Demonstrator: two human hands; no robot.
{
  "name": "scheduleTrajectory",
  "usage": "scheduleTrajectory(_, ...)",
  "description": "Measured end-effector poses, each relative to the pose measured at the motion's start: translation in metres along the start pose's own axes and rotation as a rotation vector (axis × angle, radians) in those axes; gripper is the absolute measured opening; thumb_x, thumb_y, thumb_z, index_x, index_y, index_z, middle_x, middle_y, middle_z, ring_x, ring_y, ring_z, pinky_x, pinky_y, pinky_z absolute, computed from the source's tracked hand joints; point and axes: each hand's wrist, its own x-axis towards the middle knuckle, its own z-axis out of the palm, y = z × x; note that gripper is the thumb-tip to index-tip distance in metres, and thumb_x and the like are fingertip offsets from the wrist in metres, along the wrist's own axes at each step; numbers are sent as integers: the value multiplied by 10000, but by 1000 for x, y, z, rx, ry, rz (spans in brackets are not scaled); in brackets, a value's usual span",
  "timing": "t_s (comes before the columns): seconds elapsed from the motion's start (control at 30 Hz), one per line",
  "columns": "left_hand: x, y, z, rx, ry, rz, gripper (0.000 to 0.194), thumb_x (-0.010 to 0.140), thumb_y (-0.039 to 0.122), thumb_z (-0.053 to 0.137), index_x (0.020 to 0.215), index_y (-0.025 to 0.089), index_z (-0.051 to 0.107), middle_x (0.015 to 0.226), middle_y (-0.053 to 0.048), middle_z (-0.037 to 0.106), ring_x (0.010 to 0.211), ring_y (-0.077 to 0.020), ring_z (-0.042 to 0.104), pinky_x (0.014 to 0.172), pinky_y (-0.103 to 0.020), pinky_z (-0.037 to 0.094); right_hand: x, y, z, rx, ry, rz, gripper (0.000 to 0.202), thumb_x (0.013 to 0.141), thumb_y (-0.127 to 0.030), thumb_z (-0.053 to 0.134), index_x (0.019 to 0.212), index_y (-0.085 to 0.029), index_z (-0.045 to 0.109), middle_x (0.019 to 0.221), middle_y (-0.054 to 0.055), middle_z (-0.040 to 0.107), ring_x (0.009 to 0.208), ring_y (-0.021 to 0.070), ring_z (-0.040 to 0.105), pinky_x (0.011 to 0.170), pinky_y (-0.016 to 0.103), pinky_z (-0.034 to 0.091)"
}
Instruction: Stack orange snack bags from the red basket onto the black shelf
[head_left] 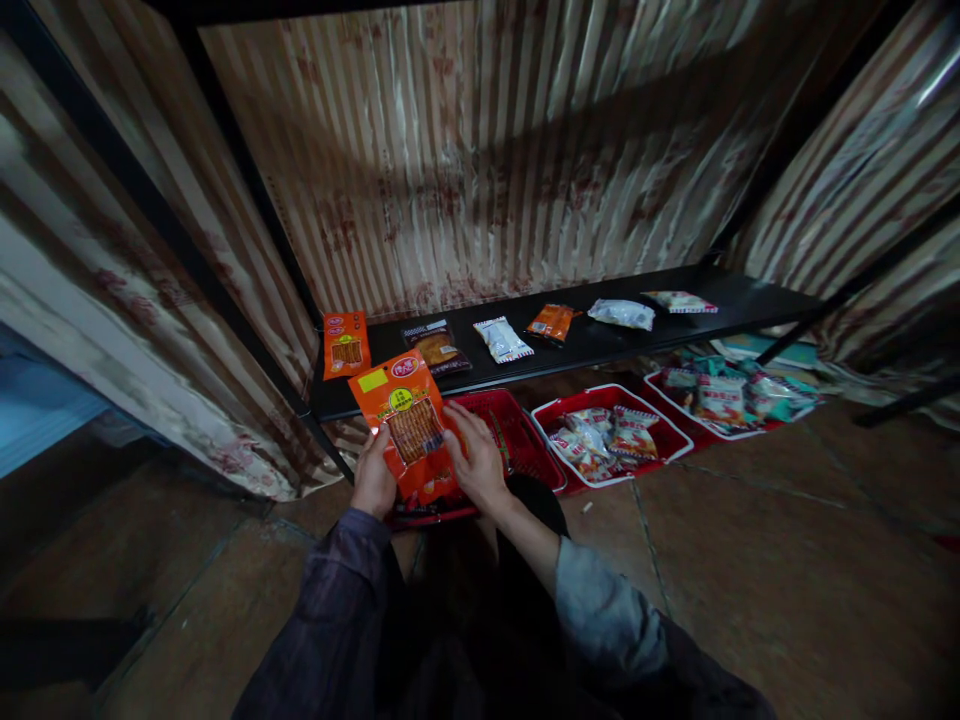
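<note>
Head view: the item under inspection is an orange packet, held upright and tilted slightly left over the left-hand red basket, before the left end of a black shelf. Whether its upper edge touches the shelf cannot be determined.

The left hand grasps the lower left edge, thumb on the printed front. The right hand lies along the right edge, fingertips on the packet; whether it grips or merely steadies cannot be told.

On the shelf: 1 similar orange packet leaning at the left end, then 1 dark packet and 4 smaller packets in a spaced row. To the right, 2 further baskets hold bagged goods.

Handling assessment: probably light and flexible, with a glossy, somewhat slippery film. Contents look flat and may crack or crease if bent. Recommended hold: both side edges, or the flat top border; avoid squeezing the middle.
</note>
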Motion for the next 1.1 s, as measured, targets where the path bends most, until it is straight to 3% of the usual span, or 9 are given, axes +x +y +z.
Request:
scheduleTrajectory(0.17,-5,3,-3,-22,-5,-61,298,747,263,674,1027,173,624,991,-64,712,1034,-217,631,976,-397,447,21,16,-2,480,-83,429,418,789,-485,587,1111,-224,642,1057,61,693,982,224,629,897,395,480)
scheduleTrajectory(0.27,-8,-1,-1,-12,-20,-106,286,740,249,677,1008,168,622,953,-53,716,1009,-212,642,973,-397,449,29,14,-1,746,-145,546,424,693,-491,689,1006,-204,686,942,39,720,852,201,655,811,340,501)
scheduleTrajectory(0.4,-9,-5,2,7,-42,-132,293,737,256,678,1012,176,618,971,-47,713,1000,-194,645,977,-377,443,35,7,-2,890,-148,689,397,570,-440,790,862,-182,713,788,21,726,683,173,650,679,299,502)
scheduleTrajectory(0.6,-6,-5,4,19,-122,-137,310,740,285,676,1022,168,621,1019,-65,706,1032,-219,633,967,-402,455,38,7,-3,951,-74,759,396,506,-413,823,810,-187,708,747,19,728,687,197,664,650,315,507)
scheduleTrajectory(1.1,-3,-10,2,51,-108,-166,311,743,291,675,1021,159,630,1064,-78,693,1063,-219,617,981,-395,446,41,16,-1,924,62,868,336,496,-318,830,766,-173,693,691,5,714,603,161,635,600,291,502)
